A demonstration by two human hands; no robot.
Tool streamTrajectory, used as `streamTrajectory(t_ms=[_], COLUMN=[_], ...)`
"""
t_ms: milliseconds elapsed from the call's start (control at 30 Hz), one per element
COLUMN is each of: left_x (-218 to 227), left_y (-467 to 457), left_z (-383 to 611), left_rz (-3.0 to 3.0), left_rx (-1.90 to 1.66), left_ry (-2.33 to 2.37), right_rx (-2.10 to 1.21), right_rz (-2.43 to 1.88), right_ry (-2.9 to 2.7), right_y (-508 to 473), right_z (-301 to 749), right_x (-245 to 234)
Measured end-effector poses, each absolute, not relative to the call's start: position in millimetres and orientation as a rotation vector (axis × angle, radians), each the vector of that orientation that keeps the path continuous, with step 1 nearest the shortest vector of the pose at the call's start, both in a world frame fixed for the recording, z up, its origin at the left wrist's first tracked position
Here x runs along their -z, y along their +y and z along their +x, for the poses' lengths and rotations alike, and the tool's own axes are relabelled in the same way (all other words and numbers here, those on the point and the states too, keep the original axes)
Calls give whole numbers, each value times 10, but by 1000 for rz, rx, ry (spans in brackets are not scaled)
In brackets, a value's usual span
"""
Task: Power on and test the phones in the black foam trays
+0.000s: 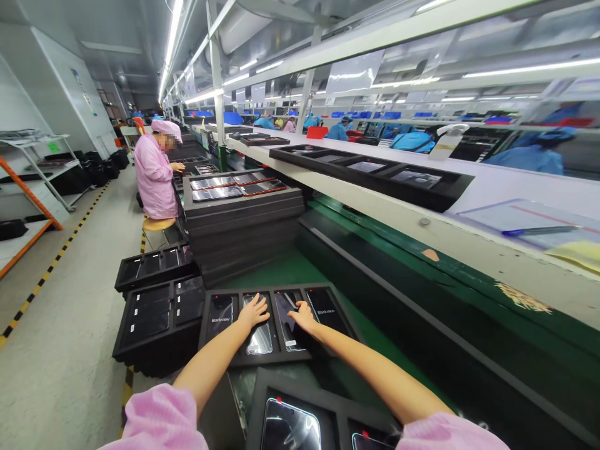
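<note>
A black foam tray [276, 357] in front of me holds several flat glass-fronted panels side by side, like phones or screens. My left hand [254, 312] lies over the upper part of a panel [259, 340], fingers spread. My right hand [304, 317] is over the neighbouring panel [284, 306], thumb stretched out apart from partly bent fingers. Whether its fingertips press on the glass is hard to tell. The outer left panel [221, 309] and outer right panel [325, 303] show "Blackview" lettering. Nearer me, another black tray [260, 387] holds a glass panel [291, 428] with a red tab.
Stacked foam trays [244, 231] stand ahead; more trays [159, 340] are at left. To the right runs a white bench [375, 194] carrying a long tray [450, 187] and a pen [539, 230]. A co-worker in pink [154, 169] sits further along.
</note>
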State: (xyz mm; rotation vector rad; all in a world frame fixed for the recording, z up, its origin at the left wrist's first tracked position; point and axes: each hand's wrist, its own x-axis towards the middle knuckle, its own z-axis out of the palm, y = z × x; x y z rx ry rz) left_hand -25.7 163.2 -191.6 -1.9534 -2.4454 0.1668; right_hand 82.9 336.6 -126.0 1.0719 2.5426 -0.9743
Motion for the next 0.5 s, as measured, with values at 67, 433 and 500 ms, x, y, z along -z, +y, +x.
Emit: streamTrajectory(t_ms=[67,433,500], left_x=[1901,1767,1759], left_y=[1621,1639,1639], left_z=[-251,-177,-165], left_rz=[-1953,-1884,-1877], left_rx=[-172,-231,-226], left_ry=[-2444,-2496,-2502], right_rx=[982,1014,1021], right_rz=[1077,1039,1035], right_ry=[2533,2544,2546], right_y=[3373,3415,3417], right_z=[821,836,836], right_x=[1263,1293,1305])
